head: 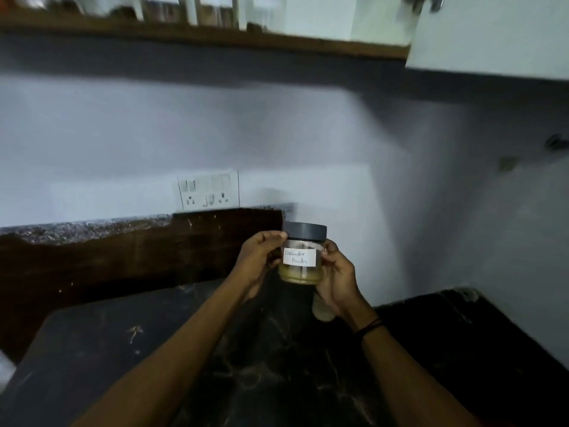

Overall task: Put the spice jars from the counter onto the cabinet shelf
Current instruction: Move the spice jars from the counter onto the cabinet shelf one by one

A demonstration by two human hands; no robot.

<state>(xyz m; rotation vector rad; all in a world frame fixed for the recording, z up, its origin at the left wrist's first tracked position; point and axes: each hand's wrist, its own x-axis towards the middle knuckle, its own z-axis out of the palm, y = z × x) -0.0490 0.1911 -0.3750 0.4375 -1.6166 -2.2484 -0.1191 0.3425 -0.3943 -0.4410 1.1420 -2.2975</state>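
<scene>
A clear spice jar [303, 257] with a grey lid, a white handwritten label and yellowish powder in its bottom hangs in the air above the dark counter [129, 349]. My left hand [261, 257] grips its left side and my right hand [337, 278] grips its right side. Under my right palm shows a pale rounded object [321, 309], too blurred to identify. The wooden cabinet shelf [215, 38] runs along the top, with several blurred jars [212, 13] standing on it.
A white cabinet door [492, 35] hangs open at the top right. A white switch and socket plate [208, 191] sits on the wall behind the counter. A dark wooden board [123, 257] leans against the backsplash. The side wall closes in on the right.
</scene>
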